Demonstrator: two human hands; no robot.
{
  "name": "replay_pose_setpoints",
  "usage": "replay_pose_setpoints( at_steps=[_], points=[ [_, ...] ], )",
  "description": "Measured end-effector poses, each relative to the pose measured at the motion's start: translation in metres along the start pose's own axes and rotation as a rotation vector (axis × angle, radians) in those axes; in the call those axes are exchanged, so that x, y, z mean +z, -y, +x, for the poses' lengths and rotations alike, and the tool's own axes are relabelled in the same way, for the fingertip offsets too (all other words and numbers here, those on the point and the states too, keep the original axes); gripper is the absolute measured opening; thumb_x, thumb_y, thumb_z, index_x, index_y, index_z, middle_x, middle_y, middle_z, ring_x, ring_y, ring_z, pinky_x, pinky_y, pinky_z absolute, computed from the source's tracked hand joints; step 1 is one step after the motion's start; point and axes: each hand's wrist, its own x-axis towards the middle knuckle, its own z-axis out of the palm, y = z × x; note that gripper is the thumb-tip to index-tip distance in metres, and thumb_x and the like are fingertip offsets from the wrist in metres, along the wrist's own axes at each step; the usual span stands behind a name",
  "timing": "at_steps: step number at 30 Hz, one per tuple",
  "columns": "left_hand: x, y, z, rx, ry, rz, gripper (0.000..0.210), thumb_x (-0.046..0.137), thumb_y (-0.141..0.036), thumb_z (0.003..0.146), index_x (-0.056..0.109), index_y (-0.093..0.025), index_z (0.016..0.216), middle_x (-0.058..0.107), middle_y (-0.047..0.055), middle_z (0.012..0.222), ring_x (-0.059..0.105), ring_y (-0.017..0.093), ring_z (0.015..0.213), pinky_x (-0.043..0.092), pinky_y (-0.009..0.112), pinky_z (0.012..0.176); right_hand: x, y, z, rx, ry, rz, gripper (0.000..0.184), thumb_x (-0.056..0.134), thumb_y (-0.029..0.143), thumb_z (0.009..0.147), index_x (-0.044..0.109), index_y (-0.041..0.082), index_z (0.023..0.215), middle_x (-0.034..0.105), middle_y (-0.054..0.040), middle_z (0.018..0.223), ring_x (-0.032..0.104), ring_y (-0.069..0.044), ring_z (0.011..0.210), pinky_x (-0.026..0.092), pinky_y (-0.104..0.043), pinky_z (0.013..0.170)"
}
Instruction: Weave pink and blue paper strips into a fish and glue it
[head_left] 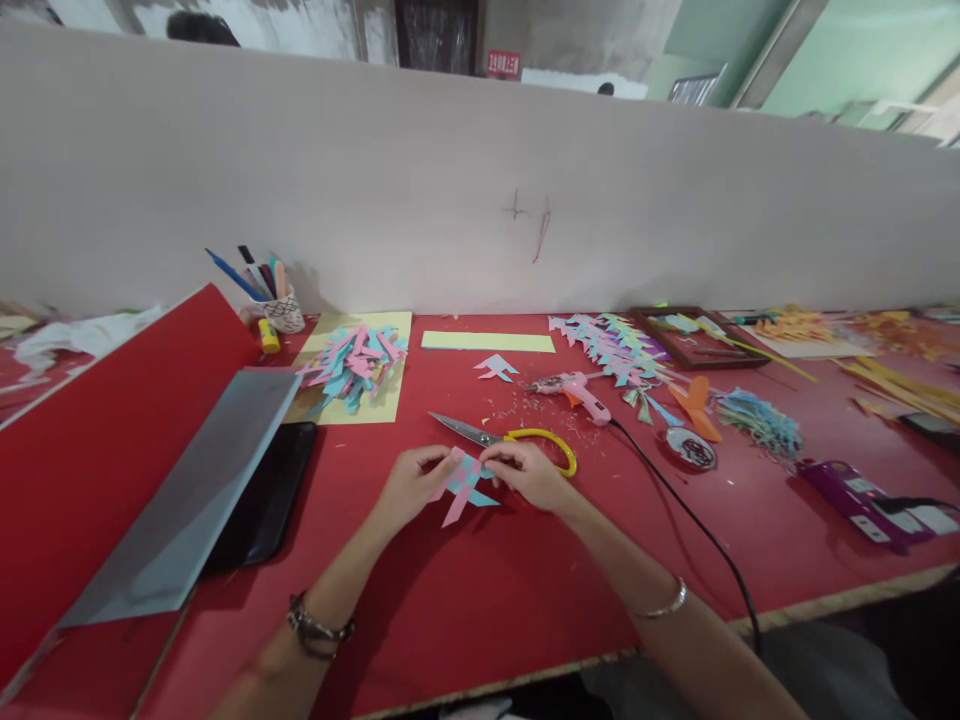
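Between my two hands is a woven fish of pink and light-blue paper strips point(466, 480), its loose strip ends pointing down and right. My left hand point(416, 485) pinches its left side between thumb and fingers. At its upper right, my right hand point(529, 474) is closed on the paper with thumb and fingertips. Just beyond my hands lie scissors with yellow handles point(559, 440), partly hidden by my right hand. Farther back, a finished-looking pink and blue paper fish point(497, 368) lies flat beside a pink glue gun point(577, 390).
A pile of paper strips point(356, 362) rests on yellow paper at the back left, near a pen cup point(283, 308). Right of centre are woven fish in rows point(615, 350), tassels point(759, 422) and a purple power strip point(862, 505). The glue gun's black cord point(694, 515) runs over the table's front edge.
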Motion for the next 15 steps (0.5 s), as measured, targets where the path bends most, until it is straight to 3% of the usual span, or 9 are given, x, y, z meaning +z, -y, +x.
replay_pose_setpoints(
  at_steps=[10,15],
  points=[
    [-0.0016,-0.0007,-0.0012,0.014,-0.037,0.02,0.04,0.04,-0.052,0.069,0.035,-0.019,0.047,0.026,-0.006,0.046,0.028,0.009,0.047,0.024,0.022,0.046,-0.0006,0.0012,-0.0016,0.026,0.044,-0.006,0.024,0.052,0.041,0.071,0.055,0.017,0.07,0.054,0.0033,0.052,0.041,-0.005,0.038,0.032,-0.02,0.04],
    [-0.0038,0.0013,-0.0002,0.015,0.056,-0.007,0.03,0.051,-0.046,0.063,0.053,-0.016,0.061,0.046,-0.004,0.053,0.043,0.011,0.053,0.037,0.023,0.053,0.0004,-0.0007,0.0002,0.07,-0.005,0.03,0.027,0.053,0.045,0.069,0.05,0.018,0.066,0.052,0.0053,0.047,0.039,-0.005,0.034,0.029,-0.019,0.036]
  ],
)
